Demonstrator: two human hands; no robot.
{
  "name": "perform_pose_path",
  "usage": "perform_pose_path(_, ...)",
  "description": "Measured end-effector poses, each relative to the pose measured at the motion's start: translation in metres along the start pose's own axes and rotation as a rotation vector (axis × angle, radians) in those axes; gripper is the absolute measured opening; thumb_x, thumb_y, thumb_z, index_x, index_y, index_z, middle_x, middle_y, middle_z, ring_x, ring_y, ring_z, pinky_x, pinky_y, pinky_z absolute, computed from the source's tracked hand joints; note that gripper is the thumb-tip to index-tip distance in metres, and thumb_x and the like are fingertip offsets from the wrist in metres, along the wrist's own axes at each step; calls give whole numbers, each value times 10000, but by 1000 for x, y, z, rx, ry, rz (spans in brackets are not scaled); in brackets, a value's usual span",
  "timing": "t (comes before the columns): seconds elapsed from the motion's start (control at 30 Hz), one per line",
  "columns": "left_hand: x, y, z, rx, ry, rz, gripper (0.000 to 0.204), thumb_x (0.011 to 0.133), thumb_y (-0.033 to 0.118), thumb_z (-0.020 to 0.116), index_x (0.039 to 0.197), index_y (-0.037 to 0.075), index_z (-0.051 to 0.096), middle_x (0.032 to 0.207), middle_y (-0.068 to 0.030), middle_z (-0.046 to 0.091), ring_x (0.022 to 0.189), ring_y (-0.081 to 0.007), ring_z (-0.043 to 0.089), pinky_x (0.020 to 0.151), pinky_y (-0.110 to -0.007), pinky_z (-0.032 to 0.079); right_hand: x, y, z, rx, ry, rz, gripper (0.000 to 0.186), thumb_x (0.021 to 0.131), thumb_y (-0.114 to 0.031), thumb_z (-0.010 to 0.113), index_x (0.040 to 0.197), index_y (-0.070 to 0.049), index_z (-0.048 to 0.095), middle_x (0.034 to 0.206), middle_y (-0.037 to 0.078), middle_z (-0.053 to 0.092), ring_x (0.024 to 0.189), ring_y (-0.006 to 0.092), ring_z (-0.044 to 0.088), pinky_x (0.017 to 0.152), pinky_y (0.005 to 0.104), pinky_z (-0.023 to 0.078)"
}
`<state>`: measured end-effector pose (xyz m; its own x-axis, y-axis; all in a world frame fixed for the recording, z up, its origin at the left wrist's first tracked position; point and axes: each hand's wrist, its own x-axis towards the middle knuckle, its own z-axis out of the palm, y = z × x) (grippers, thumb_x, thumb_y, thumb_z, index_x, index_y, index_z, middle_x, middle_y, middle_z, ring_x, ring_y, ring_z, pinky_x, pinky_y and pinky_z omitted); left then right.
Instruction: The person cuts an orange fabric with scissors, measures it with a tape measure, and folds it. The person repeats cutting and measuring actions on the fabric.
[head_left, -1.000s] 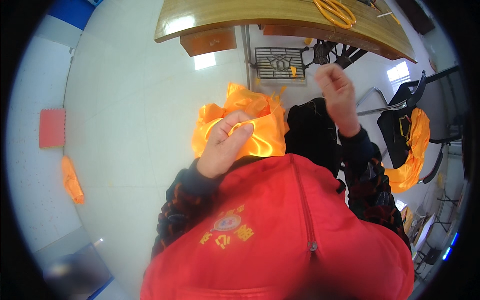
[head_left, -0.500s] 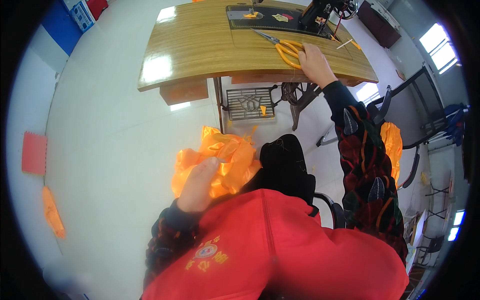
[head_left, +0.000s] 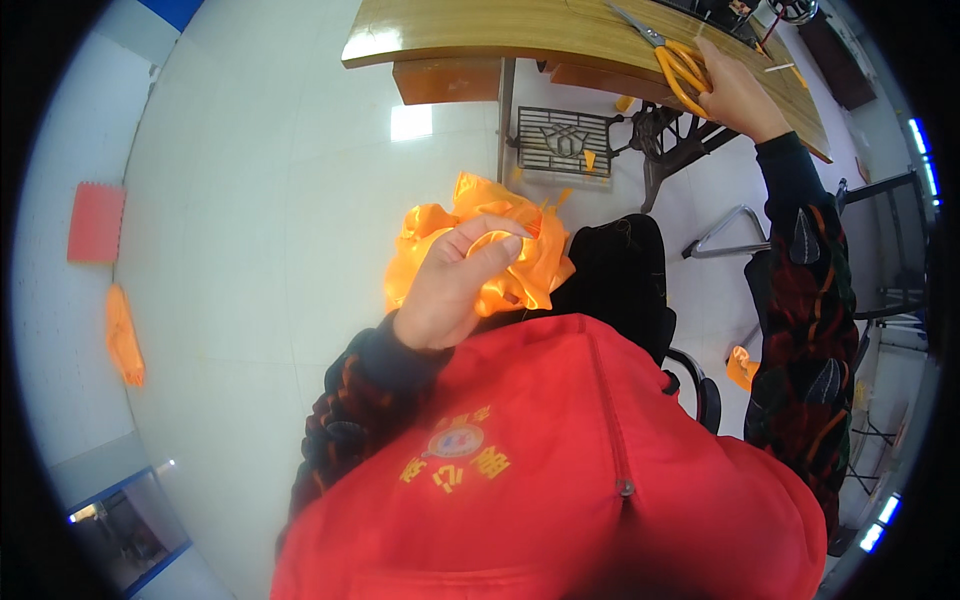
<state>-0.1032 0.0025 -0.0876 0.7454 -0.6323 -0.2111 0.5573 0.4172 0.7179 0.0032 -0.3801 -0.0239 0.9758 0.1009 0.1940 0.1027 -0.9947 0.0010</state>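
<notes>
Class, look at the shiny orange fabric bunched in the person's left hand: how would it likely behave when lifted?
The orange fabric is crumpled in deep folds under the left hand, so it probably hangs floppy. Its glossy sheen suggests it is slippery. It looks thin, so likely light for its bulk.

A long wooden worktable (head_left: pixel 520 30) is running along the top, with a black cast-iron treadle (head_left: pixel 562 142) sitting beneath it on the glossy white tiled floor (head_left: pixel 260 250). A red ridged mat (head_left: pixel 96 222) is lying far left, and a loose scrap of orange fabric (head_left: pixel 124 336) is resting just below it, apart.
</notes>
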Motion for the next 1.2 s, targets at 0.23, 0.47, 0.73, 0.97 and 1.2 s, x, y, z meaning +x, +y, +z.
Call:
perform_pose_path(0.23, 1, 2, 2, -28, 7, -19, 185, 935, 124, 528, 1066, 11, 595, 974, -33, 616, 889, -97, 578, 799, -250, 474, -42, -25, 13, 268, 35, 57, 689, 715, -4, 554, 1364, -34, 326, 764, 151, 538, 712, 231, 568, 655, 325, 469)
perform_pose_path(0.47, 2, 2, 0, -73, 6, -50, 252, 955, 151, 489, 1108, -19, 596, 1033, -57, 630, 951, -117, 579, 849, -265, 461, -137, -94, 19, 1270, -140, 20, 718, 749, 56, 594, 1399, -100, 332, 814, -15, 469, 722, 81, 482, 624, 198, 408)
perform_pose_path(0.73, 3, 5, 4, -144, -1, -54, 279, 965, 152, 462, 1145, -36, 563, 1057, -88, 627, 947, -134, 605, 840, -267, 483, -182, -135, 29, 1099, -318, -32, 664, 706, -7, 759, 1288, -65, 444, 728, -12, 383, 609, 87, 334, 544, 211, 307)
perform_pose_path(0.97, 3, 5, 3, -153, -2, -37, 278, 967, 145, 457, 1151, -37, 558, 1072, -93, 622, 961, -134, 604, 842, -268, 487, -182, -140, 26, 1042, -269, -107, 686, 660, -85, 807, 1249, -61, 457, 806, 23, 427, 614, 118, 353, 551, 240, 321)
perform_pose_path(1.2, 2, 6, 3, -158, -1, -16, 274, 968, 136, 452, 1148, -41, 559, 1063, -100, 626, 950, -145, 610, 852, -278, 488, -181, -139, 19, 928, -255, -99, 635, 683, -197, 805, 1227, -95, 495, 866, 57, 514, 666, 171, 493, 588, 265, 441)
